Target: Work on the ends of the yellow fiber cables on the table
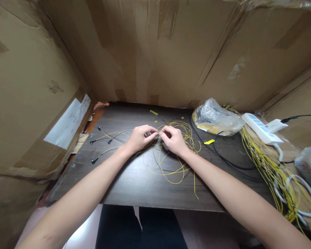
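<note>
My left hand (143, 137) and my right hand (173, 139) meet tip to tip over the middle of the dark table (134, 186). Both are closed in a pinch on thin yellow wires (183, 169), whose loops spread under and to the right of my right hand. What sits exactly between the fingertips is too small to make out. Left of my left hand, several wire ends with black connectors (95, 160) fan out on the tabletop. Dark thin wires run among the yellow ones.
Cardboard walls (150, 62) enclose the table's back and sides. At the right lie a clear plastic bag (214, 116), a yellow tag (209, 141), black cable (230, 165), a white power strip (259, 128) and a thick bundle of yellow wires (264, 169). Small yellow bits (153, 112) lie behind my hands.
</note>
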Tool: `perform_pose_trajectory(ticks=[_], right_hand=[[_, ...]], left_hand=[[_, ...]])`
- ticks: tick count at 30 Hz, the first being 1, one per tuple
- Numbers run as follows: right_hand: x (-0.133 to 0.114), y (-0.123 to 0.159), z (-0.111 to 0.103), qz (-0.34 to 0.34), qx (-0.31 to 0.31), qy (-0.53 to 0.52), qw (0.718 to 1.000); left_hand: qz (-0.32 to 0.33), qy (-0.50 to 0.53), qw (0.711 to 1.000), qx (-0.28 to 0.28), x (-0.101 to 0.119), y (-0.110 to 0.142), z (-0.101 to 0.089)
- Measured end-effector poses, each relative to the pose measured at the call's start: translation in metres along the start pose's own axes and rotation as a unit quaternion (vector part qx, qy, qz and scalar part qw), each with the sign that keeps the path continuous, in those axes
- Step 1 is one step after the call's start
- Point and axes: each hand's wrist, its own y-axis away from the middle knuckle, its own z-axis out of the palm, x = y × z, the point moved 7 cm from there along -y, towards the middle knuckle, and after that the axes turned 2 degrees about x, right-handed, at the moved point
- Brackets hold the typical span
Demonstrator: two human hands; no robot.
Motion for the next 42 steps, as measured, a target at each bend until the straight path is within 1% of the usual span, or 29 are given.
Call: perform_pose_trajectory(ticks=[3,9,12,16,23,27,35,42], right_hand=[[0.001,0.000,0.000,0.002,0.007,0.009,1.000],[0.004,0.000,0.002,0.013,0.005,0.018,1.000],[0.005,0.000,0.002,0.010,0.008,0.024,1.000],[0.005,0.000,0.002,0.007,0.011,0.029,1.000],[0.000,-0.001,0.004,-0.021,-0.007,0.022,1.000],[0.000,0.000,0.004,-0.023,-0.009,0.020,1.000],[0.003,0.000,0.007,-0.018,-0.025,0.021,0.999],[0.002,0.000,0.007,-0.019,-0.037,0.022,0.999]], left_hand=[[-0.002,-0.009,1.000,-0.003,-0.003,0.000,0.001],[-0.082,0.031,0.996,0.018,-0.014,0.002,0.001],[-0.097,0.041,0.994,0.029,-0.014,0.002,0.000],[-0.090,0.040,0.995,0.035,-0.010,0.002,-0.001],[-0.072,0.051,0.995,0.037,-0.006,0.001,-0.002],[-0.060,0.045,0.997,0.028,-0.003,0.001,-0.001],[-0.044,0.023,0.999,0.024,-0.003,0.001,-0.001],[-0.025,0.021,0.999,0.021,0.002,0.002,-0.001]])
